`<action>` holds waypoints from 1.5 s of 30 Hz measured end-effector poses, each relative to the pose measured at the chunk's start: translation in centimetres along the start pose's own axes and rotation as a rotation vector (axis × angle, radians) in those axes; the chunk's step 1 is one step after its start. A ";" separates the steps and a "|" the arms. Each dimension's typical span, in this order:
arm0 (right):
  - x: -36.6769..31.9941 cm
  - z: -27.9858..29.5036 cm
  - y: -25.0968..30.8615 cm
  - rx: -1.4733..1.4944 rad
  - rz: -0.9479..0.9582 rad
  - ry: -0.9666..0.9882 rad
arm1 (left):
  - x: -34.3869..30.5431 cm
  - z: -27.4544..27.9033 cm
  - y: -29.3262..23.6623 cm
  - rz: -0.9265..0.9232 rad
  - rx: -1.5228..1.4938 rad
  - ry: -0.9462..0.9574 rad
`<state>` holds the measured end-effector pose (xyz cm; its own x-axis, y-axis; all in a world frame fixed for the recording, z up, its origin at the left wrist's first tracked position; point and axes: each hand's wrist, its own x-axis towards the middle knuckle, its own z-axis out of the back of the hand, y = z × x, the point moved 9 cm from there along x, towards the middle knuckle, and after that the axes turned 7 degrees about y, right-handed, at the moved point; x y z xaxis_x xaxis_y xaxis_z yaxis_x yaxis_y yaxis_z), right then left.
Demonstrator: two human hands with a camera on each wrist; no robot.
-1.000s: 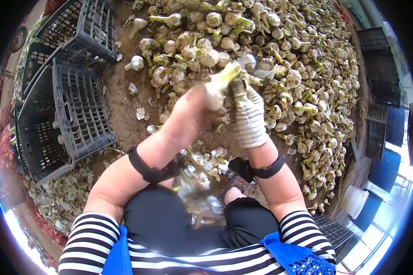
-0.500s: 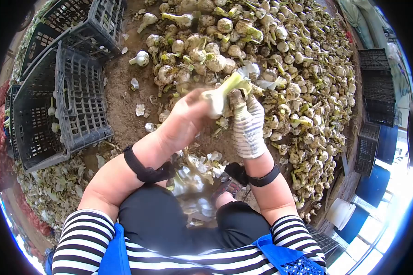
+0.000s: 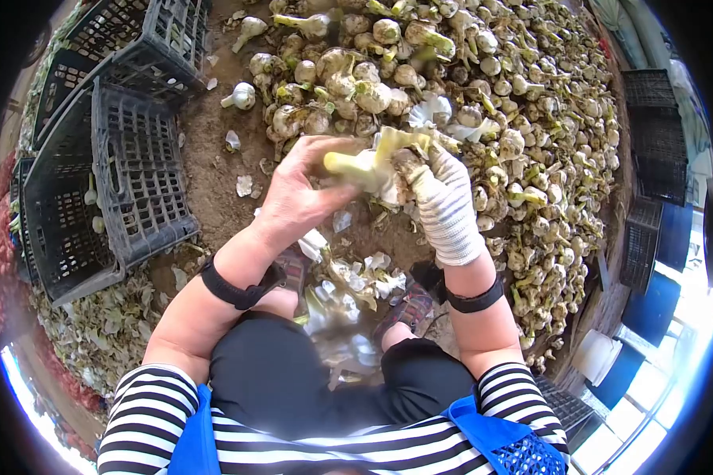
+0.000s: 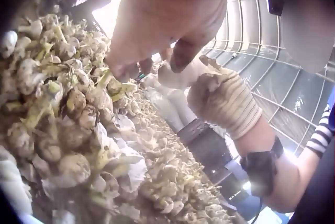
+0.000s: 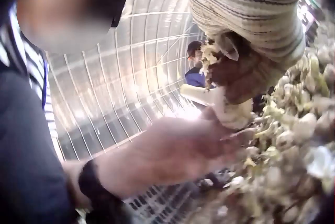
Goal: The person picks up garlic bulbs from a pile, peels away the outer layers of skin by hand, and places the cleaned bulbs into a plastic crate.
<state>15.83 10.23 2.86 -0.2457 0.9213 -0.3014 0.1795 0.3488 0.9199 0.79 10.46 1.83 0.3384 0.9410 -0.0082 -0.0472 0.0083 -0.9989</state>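
Observation:
Between the two hands is a garlic bulb (image 3: pixel 383 180) with a thick pale stem (image 3: pixel 346 165) pointing left. The bare left hand (image 3: pixel 305 190) holds it from the left, thumb below the stem and fingers above. The right hand (image 3: pixel 450 210), in a dirty striped glove, pinches the bulb's outer skin on the right side. In the right wrist view, the gloved fingers (image 5: pixel 235 72) curl over the bulb (image 5: pixel 236 114) above the bare hand (image 5: pixel 172 148). The left wrist view shows the glove (image 4: pixel 225 98) against the pale bulb (image 4: pixel 180 76), partly hidden by the bare hand (image 4: pixel 167 20).
A large heap of garlic (image 3: pixel 531 134) lies ahead and to the right. Black plastic crates (image 3: pixel 142 170) stand at the left, more (image 3: pixel 657 134) at the far right. Peeled skins (image 3: pixel 364 277) litter the ground between the feet. Another person (image 5: pixel 194 62) appears in the right wrist view.
The garlic has turned: its stem pointed up and right before and now points left. The left hand has shifted left, its thumb and fingers now spread around the stem. The right hand has moved slightly right.

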 end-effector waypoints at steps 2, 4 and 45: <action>0.1 -0.5 -0.3 -0.093 -0.016 0.001 | -0.2 0.2 -0.1 0.015 0.048 -0.035; 0.3 -0.4 -1.0 -0.112 0.003 -0.022 | -0.5 0.4 0.2 -0.031 0.056 -0.036; -0.3 0.1 2.1 -0.115 0.338 -0.055 | -2.7 2.2 9.4 0.497 -0.922 -0.270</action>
<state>16.42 10.67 4.88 -0.1384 0.9903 0.0142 0.1323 0.0042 0.9912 -2.61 8.73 -7.48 0.2527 0.8130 -0.5245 0.6417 -0.5466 -0.5381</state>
